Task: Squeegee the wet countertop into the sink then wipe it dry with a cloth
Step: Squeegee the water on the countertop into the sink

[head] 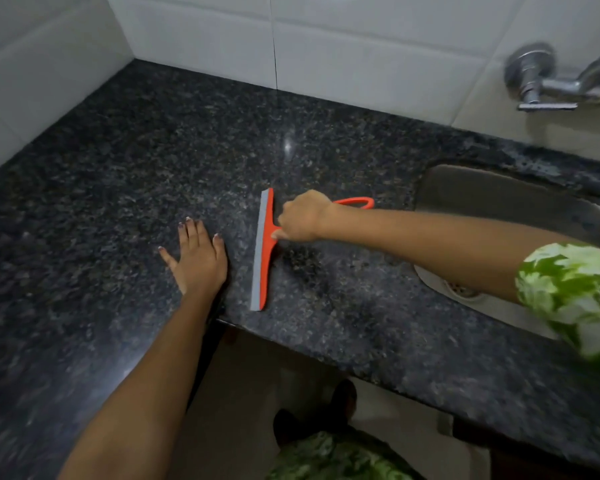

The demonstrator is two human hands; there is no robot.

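Dark speckled granite tabletop fills most of the view, running into a tiled corner at the back left; white wall tiles behind, chrome tap on the wall at upper right. Steel sink is set into the tabletop at right, drain partly hidden behind the right forearm. Surface has a sheen and one glare spot, but standing water is hard to make out. No cloth in view. Squeegee sits near the middle of the tabletop, close to the front edge: orange body, grey rubber blade lying on the stone, blade running roughly front-to-back, looped handle pointing toward the sink. Right hand is closed around the handle just behind the blade, fingers curled over it, thumb low by the blade bar; green patterned sleeve at far right. Left hand lies flat on the tabletop just left of the blade, fingers spread, holding nothing, not touching the squeegee. My read: squeegee step is in hand, drying not started. Blade is well short of the sink, so the next move calls for a pull to the right with steady downward pressure, blade kept flat against the stone and square to the sink rim, carried right over the rim. Strip behind the blade toward the back wall likely needs separate passes.
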